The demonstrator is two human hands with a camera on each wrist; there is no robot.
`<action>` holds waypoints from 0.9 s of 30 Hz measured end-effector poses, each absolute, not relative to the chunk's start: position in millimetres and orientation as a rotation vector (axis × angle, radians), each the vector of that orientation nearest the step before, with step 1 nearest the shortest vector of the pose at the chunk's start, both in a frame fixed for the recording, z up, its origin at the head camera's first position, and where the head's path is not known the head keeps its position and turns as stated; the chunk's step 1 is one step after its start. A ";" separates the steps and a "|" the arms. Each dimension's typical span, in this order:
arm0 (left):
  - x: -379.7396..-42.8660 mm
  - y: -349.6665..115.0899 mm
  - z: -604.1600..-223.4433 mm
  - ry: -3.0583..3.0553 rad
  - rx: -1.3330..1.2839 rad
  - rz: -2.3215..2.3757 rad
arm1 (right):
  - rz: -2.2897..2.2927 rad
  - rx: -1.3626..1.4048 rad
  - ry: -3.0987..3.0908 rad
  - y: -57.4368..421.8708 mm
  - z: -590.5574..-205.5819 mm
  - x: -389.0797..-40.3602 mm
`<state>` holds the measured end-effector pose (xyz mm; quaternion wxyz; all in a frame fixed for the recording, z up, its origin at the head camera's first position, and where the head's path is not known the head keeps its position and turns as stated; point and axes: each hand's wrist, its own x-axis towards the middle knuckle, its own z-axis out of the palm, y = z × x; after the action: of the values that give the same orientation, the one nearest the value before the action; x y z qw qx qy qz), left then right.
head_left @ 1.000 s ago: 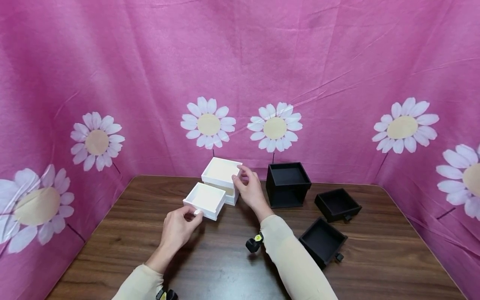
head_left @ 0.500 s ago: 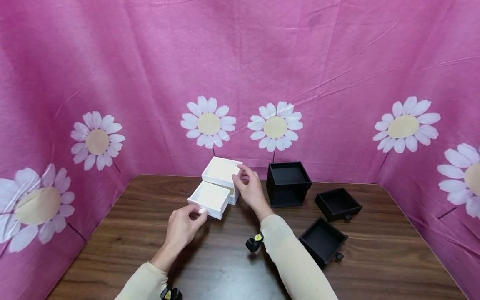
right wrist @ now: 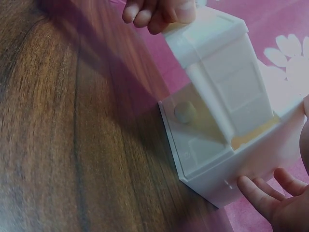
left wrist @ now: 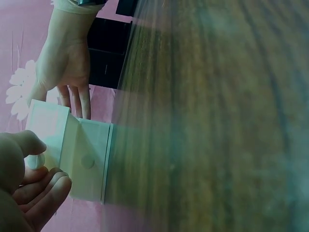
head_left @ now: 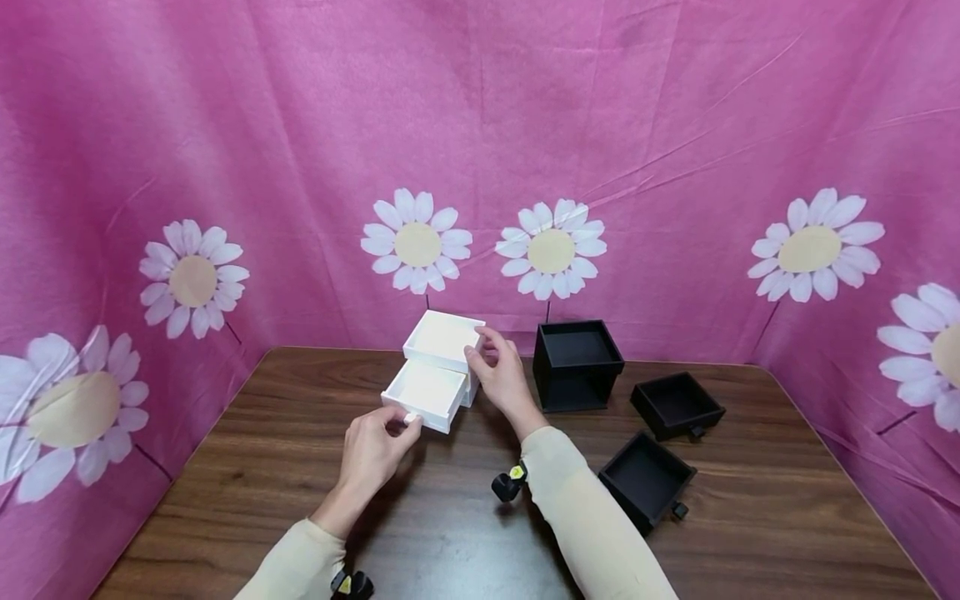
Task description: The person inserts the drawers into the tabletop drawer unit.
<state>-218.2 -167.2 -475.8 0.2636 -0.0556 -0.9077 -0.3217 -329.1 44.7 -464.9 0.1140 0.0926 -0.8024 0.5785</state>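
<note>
My left hand [head_left: 375, 451] pinches the small knob [left wrist: 36, 161] of a white drawer [head_left: 425, 392] between thumb and fingertips. The drawer's back part sits in the upper opening of a small white cabinet [head_left: 445, 338], and its front sticks out towards me. Below it, a lower drawer with a round knob [right wrist: 183, 112] is flush in the cabinet. My right hand [head_left: 504, 380] holds the cabinet's right side, thumb and index finger at the top rim. Lower fingers [right wrist: 258, 195] lie against the side wall in the right wrist view.
A black cabinet [head_left: 576, 367] with an open front stands to the right of the white one. Two loose black drawers with knobs, a rear drawer [head_left: 678, 405] and a front drawer [head_left: 647, 482], lie on the wooden table [head_left: 247, 467]. A pink flowered cloth [head_left: 480, 150] hangs behind.
My left hand has moved forward and right with the white drawer, which is deeper in the cabinet than before. The right hand has stayed in place on the cabinet.
</note>
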 end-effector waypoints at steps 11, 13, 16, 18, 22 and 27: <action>-219.8 -161.4 -473.9 -2.487 -0.134 -0.894 | 1.717 0.257 -2.347 43.7 -463.9 -327.9; -220.5 -160.8 -474.4 -2.497 -0.124 -0.895 | 1.720 0.255 -2.352 43.8 -464.0 -328.0; -220.7 -160.6 -474.2 -2.506 -0.117 -0.899 | 1.712 0.259 -2.352 43.7 -464.2 -328.2; -221.0 -160.7 -473.9 -2.510 -0.113 -0.902 | 1.718 0.263 -2.347 43.6 -464.2 -328.2; -222.4 -160.8 -474.5 -2.516 -0.103 -0.898 | 1.722 0.262 -2.349 43.6 -463.5 -327.9; -223.0 -161.4 -474.9 -2.509 -0.102 -0.895 | 1.705 0.266 -2.356 43.7 -463.1 -327.8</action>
<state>-223.0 -161.4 -474.9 0.2355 -0.0371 -0.9147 -0.3264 -327.8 43.7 -463.1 0.1104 0.0907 -0.8018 0.5803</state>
